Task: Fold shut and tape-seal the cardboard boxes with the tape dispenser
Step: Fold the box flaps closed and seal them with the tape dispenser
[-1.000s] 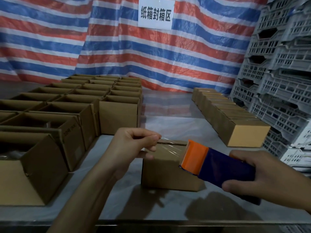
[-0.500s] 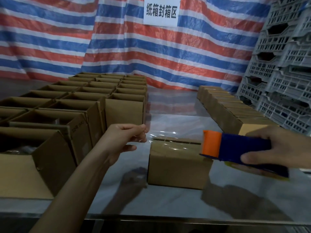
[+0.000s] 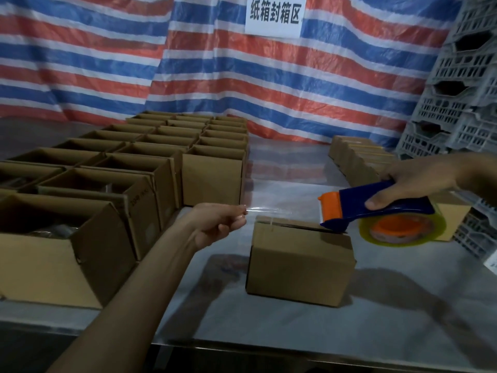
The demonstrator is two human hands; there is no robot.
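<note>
The left hand [image 3: 217,224] is pinching the end of the clear tape [image 3: 282,211] between its thumb and fingers. The tape is stretching across to the dispenser [image 3: 376,205], just above the box [image 3: 298,267]. It is see-through and hard to make out, so I cannot tell if it is touching the box top.

The right hand [image 3: 419,181] is gripping the blue handle of the dispenser, with the thumb on its side. The orange end is pointing at the left hand. The low tip is sitting at the right end of the box top and hiding that spot. The roll [image 3: 403,230] is hanging under the handle, partly hidden by it.

The box is sitting in the middle of the bench [image 3: 269,324] with its flaps folded down. A dark slit is showing along the top.

Open boxes [image 3: 107,184] are standing in rows on the left. The near ones are being cut off by the edge, and their insides are too dark to see. The right hand is covering the near end of a row of shut boxes [image 3: 357,160]. Crates [image 3: 468,90] are piling up at the right edge. A striped sheet [image 3: 161,63] is hanging behind, with a sign [image 3: 274,14] cut off at the top.
</note>
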